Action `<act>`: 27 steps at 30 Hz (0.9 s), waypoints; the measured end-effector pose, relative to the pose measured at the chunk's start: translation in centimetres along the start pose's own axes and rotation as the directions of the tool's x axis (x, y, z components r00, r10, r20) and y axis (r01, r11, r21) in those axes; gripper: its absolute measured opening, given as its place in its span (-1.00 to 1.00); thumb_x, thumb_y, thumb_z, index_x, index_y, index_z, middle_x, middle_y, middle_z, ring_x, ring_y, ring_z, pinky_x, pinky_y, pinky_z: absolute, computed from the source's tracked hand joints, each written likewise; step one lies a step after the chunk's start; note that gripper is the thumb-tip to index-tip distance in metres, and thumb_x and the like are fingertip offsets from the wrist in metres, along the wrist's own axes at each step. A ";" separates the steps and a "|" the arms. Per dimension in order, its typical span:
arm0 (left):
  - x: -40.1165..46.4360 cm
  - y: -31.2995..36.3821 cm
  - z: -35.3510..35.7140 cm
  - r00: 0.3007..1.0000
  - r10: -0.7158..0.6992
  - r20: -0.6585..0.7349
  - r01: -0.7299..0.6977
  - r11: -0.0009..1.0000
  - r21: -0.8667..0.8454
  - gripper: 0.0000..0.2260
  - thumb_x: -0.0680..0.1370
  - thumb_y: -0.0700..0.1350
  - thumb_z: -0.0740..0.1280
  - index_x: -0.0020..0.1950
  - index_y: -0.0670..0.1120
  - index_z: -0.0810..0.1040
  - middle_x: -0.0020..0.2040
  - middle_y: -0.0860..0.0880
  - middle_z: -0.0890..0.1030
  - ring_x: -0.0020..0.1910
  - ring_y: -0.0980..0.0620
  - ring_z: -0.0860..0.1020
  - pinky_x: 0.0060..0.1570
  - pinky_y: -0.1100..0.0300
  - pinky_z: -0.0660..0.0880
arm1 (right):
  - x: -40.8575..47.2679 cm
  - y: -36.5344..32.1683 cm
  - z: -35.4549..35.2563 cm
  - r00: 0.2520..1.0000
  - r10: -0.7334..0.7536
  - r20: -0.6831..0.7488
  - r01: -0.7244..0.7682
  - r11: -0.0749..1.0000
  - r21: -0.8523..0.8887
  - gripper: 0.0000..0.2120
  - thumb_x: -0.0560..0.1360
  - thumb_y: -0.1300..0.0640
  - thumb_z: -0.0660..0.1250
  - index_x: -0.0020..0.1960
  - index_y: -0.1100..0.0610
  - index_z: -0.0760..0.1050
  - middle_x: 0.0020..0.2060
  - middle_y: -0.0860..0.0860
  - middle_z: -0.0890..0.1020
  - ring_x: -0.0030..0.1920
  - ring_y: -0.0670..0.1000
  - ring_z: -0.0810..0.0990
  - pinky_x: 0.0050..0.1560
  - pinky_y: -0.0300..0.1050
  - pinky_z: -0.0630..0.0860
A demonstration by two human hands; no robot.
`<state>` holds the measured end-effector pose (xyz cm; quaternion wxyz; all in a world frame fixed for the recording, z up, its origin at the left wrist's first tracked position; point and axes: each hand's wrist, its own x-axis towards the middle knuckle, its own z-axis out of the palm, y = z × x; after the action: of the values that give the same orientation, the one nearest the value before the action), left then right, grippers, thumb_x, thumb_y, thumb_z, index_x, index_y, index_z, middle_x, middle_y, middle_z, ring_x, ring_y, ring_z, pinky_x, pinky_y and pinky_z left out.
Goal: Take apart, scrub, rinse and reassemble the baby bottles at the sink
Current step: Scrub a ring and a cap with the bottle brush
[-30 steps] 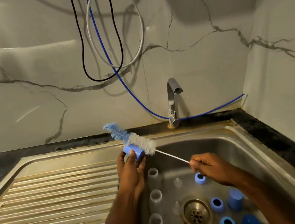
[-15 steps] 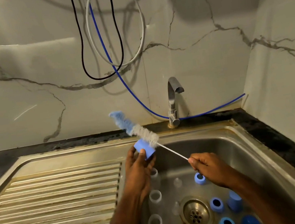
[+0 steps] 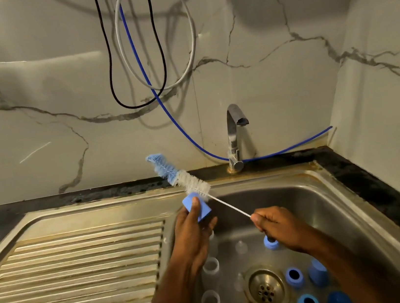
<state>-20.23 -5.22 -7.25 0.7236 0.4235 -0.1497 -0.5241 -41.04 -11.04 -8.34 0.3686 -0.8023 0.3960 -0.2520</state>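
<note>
Two bare forearms, left hand (image 3: 192, 232) and right hand (image 3: 279, 227) ungloved, sleeveless.

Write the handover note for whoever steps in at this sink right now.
Left hand holds a blue cap above the sink's left edge. Right hand pinches the wire handle of the bottle brush, whose bristles lie against the cap.
In the sink basin: clear bottles at left, clear teats, blue collars and caps by the drain.
Done: bottles taken apart. Tap shows no water.
Left: finish scrubbing, rinse, reassemble.
</note>
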 end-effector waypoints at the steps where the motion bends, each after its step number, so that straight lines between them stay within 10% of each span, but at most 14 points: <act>1: 0.2 0.1 -0.2 1.000 0.011 -0.012 -0.011 1.000 0.020 -0.69 0.56 -0.07 0.39 0.27 -0.14 0.52 0.10 -0.19 0.61 0.01 -0.12 0.61 -0.02 -0.01 0.58 | -0.2 -0.2 -0.7 0.999 0.032 0.026 -0.033 0.998 0.046 -0.59 0.68 0.08 0.17 -0.35 0.00 0.41 -0.49 -0.06 0.41 -0.47 -0.11 0.36 -0.37 -0.20 0.36; 5: 1.0 0.8 -1.4 0.996 0.072 -0.058 -0.073 0.997 -0.021 -0.73 0.55 -0.15 0.38 0.25 -0.15 0.56 0.11 -0.18 0.66 0.07 -0.11 0.63 0.03 0.00 0.57 | -1.1 0.3 -2.3 0.985 0.119 0.127 -0.142 0.972 0.188 -0.61 0.69 0.13 0.16 -0.31 0.09 0.38 -0.48 0.04 0.32 -0.52 -0.10 0.26 -0.50 -0.32 0.23; 11: 0.2 0.0 -0.3 0.999 0.045 0.017 -0.044 0.998 -0.053 -0.82 0.62 -0.15 0.32 0.17 -0.20 0.56 0.13 -0.25 0.67 0.05 -0.16 0.70 0.17 -0.07 0.58 | 0.3 -0.2 1.2 0.987 -0.061 -0.151 0.045 0.993 -0.107 -0.62 0.68 0.03 0.18 -0.33 -0.02 0.39 -0.50 -0.15 0.48 -0.45 -0.14 0.42 -0.28 -0.07 0.43; 17: 0.9 1.2 -1.4 1.000 0.023 -0.009 -0.024 0.974 -0.223 -0.65 0.57 -0.10 0.35 0.33 -0.19 0.49 0.23 -0.24 0.64 0.20 -0.21 0.64 0.25 -0.13 0.54 | -0.8 0.5 -1.3 0.995 0.061 0.083 -0.070 0.991 0.114 -0.55 0.69 0.09 0.16 -0.38 -0.02 0.41 -0.46 0.05 0.38 -0.42 0.01 0.35 -0.36 -0.20 0.33; 22: -0.1 0.0 -0.4 0.980 0.172 0.103 -0.184 0.974 0.131 -0.62 0.46 -0.11 0.46 0.25 -0.16 0.55 0.07 -0.14 0.72 0.08 -0.11 0.70 0.22 -0.09 0.56 | -0.2 -0.6 0.3 0.999 0.026 0.039 -0.030 0.995 0.099 -0.63 0.70 0.05 0.14 -0.27 0.08 0.42 -0.52 -0.08 0.38 -0.49 -0.14 0.32 -0.42 -0.20 0.31; 27: 0.9 0.9 -2.4 0.889 0.423 0.177 -0.431 0.638 0.637 -0.60 0.49 -0.15 0.53 0.26 0.11 0.54 0.13 0.18 0.65 0.08 0.25 0.62 0.00 0.34 0.55 | -0.6 0.4 -1.1 0.996 0.039 0.075 -0.044 0.997 0.070 -0.65 0.69 0.01 0.14 -0.24 0.07 0.42 -0.42 -0.03 0.41 -0.36 -0.05 0.36 -0.26 -0.13 0.38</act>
<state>-17.70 -4.83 -8.25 0.6279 0.6009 -0.4249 -0.2531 -42.34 -11.13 -8.00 0.4165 -0.7890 0.3895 -0.2288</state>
